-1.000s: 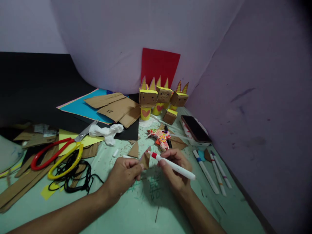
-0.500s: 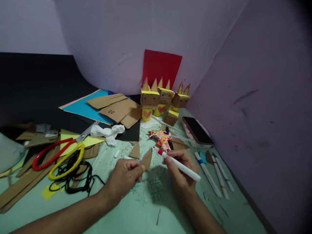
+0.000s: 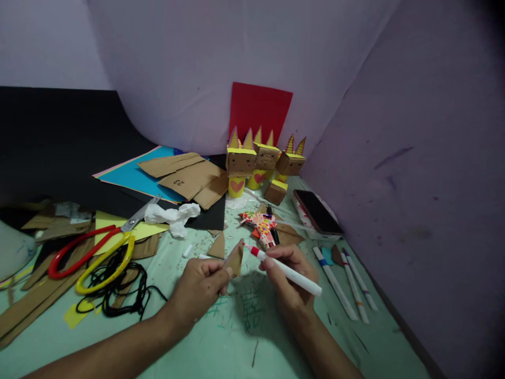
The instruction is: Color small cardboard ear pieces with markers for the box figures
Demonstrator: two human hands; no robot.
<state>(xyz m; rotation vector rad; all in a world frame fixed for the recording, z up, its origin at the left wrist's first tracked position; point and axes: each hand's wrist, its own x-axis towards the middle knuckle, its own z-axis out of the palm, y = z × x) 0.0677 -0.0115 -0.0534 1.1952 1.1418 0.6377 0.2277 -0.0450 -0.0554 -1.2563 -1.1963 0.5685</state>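
Hands: two, the left hand [image 3: 201, 285] pinching and the right hand [image 3: 292, 276] gripping.
White markers: I'm counting four, one red-banded marker [image 3: 292, 271] resting in the right hand, three loose markers [image 3: 335, 284] lying right.
Pointed cardboard pieces: two near the middle, one held piece [image 3: 236, 260], one loose piece [image 3: 217, 246] lying just beyond.
Eared figures [image 3: 241, 160]: three, standing far.
Ears [image 3: 248, 139]: six, pointing up.
Hearts [image 3: 236, 186]: two showing.
Small cardboard box [image 3: 275, 193]: one.
Glue gun [image 3: 258, 222]: one.
Phone [image 3: 317, 211]: one, lying right.
Scissors [image 3: 105, 237]: one pair, lying left.
Red sheet [image 3: 258, 109]: one, leaning far.
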